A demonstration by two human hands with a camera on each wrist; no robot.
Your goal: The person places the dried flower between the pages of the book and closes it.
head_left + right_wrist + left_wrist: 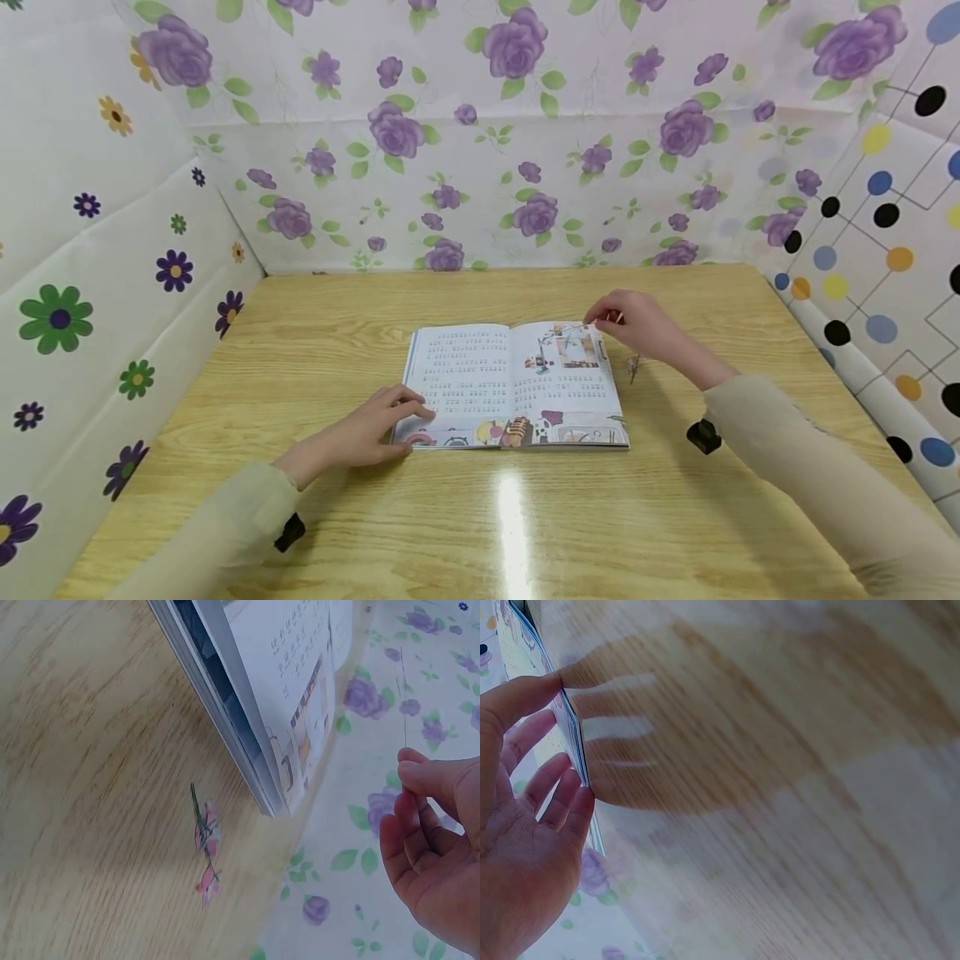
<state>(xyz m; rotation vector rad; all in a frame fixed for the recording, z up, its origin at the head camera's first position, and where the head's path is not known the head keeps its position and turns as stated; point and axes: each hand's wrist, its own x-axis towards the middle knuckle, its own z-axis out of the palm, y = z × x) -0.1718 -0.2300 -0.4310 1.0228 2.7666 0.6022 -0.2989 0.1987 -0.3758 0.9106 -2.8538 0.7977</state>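
Note:
An open picture book [517, 383] lies flat on the middle of the wooden table [525, 525]. My left hand [382, 425] rests on the book's lower left corner with fingers nearly straight; in the left wrist view the fingertips [574, 799] touch the page edges [574, 735]. My right hand [603, 318] hovers at the book's upper right corner and pinches a thin stem [403, 697] between thumb and finger. A small pink dried flower sprig [633, 365] [205, 840] lies on the table just right of the book [285, 697].
Flower-patterned sheets wall the table at the back [525, 167] and left [112, 292]; a dotted sheet [877, 275] stands on the right. Bare wood lies in front of the book and on both sides.

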